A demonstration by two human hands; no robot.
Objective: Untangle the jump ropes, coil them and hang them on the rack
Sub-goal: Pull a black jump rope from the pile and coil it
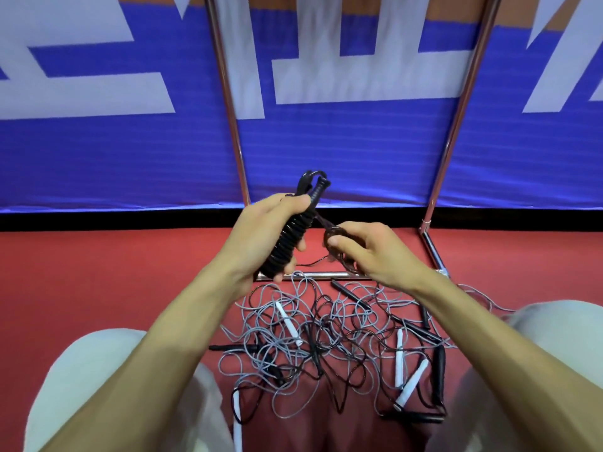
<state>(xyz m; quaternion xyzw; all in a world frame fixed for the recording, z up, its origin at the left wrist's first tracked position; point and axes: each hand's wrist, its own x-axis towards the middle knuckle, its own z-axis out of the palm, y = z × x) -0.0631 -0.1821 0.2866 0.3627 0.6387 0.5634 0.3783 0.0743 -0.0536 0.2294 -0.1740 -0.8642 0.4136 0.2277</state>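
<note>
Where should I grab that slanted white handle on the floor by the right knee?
Grip the slanted white handle round its middle, coming straight down from above. It lies flat on the red floor, a slim stick with its long sides bare, so fingers can close across it. Cords tangle near its ends, so the middle looks clearest.

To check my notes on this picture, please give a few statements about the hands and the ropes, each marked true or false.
1. The left hand has a black wound rope bundle in its grip. True.
2. The right hand holds nothing. False: it pinches a loop of black cord.
3. A tangled pile of ropes lies on the red floor. True.
4. Every handle in the pile is white. False: there are white handles and black handles.
</note>
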